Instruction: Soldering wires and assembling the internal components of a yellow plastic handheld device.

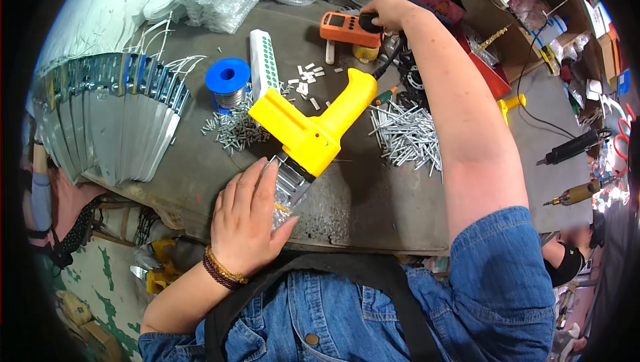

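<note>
A yellow pistol-grip tool (pixel 313 137) lies across the middle of the table, its black cable running off from the handle end. Beside the tool's metal front end, my left hand (pixel 247 219) rests with fingers stretched out and thumb apart. Clear plastic wrap (pixel 283 210) shows between that thumb and fingers. Stretched to the far side, my right hand (pixel 389 12) has its fingers closed around the black dial of an orange multimeter (pixel 343 28). Part of the dial is hidden by the fingers.
Loose screws (pixel 237 129) surround a blue spool of solder wire (pixel 228 79). Longer metal pins (pixel 407 135) lie in a pile at right. Grey panels with wires (pixel 113 119) fan out at left. A white strip with green dots (pixel 264 62) stands nearby; electric screwdrivers (pixel 573 149) hang at right.
</note>
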